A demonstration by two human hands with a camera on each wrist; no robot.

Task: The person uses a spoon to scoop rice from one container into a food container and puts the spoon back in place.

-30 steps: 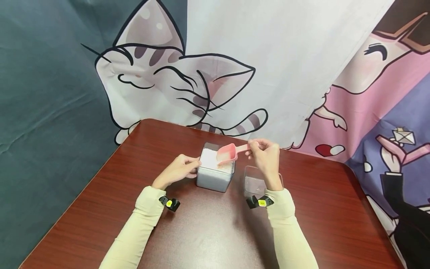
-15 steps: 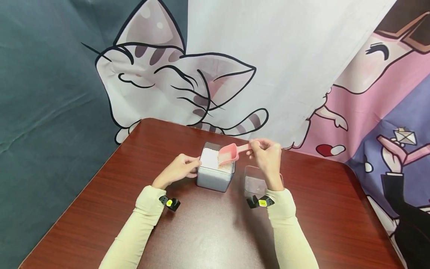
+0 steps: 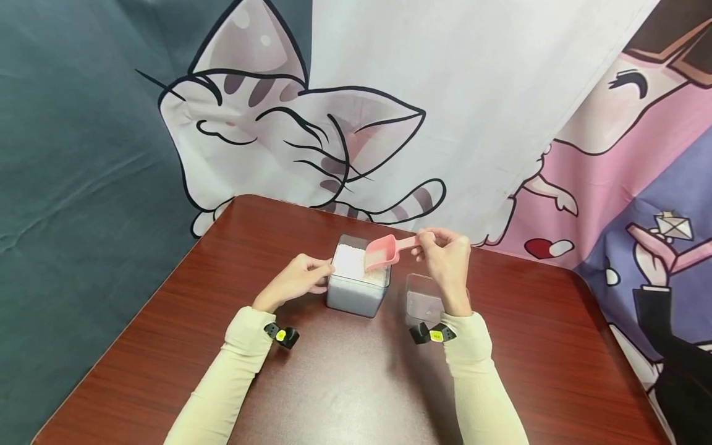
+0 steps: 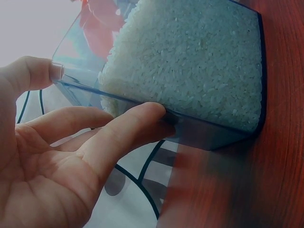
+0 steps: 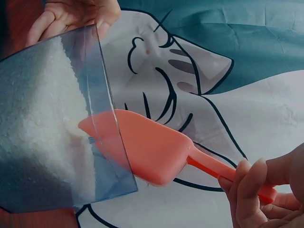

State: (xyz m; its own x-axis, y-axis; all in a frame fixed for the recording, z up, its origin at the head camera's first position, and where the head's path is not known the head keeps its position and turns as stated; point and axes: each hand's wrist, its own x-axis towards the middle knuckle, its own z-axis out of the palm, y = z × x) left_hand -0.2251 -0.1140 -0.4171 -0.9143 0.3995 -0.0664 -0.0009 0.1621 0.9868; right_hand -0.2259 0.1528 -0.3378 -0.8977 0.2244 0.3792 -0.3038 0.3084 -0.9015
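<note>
From the head, the left hand (image 3: 295,282) grips the left side of a clear, squarish container (image 3: 355,300) that stands on the red-brown table (image 3: 328,389), filled high with white rice (image 3: 349,262). The right hand (image 3: 449,267) pinches the handle of a pink scoop (image 3: 382,252), whose bowl is tilted over the container's right part with a pale layer inside. Only here does a second clear box (image 3: 424,305) show, near the right wrist and partly hidden by it.

The left wrist camera gives what the head cannot: separate grains, the thumb at the rim's corner and the other fingers against the outer wall. The scoop is just a blurred reddish shape through the plastic.

The right wrist camera shows the scoop's underside, its tip past the rim and seemingly meeting the sloping rice, and thumb and fingers clamped together round the handle's end
</note>
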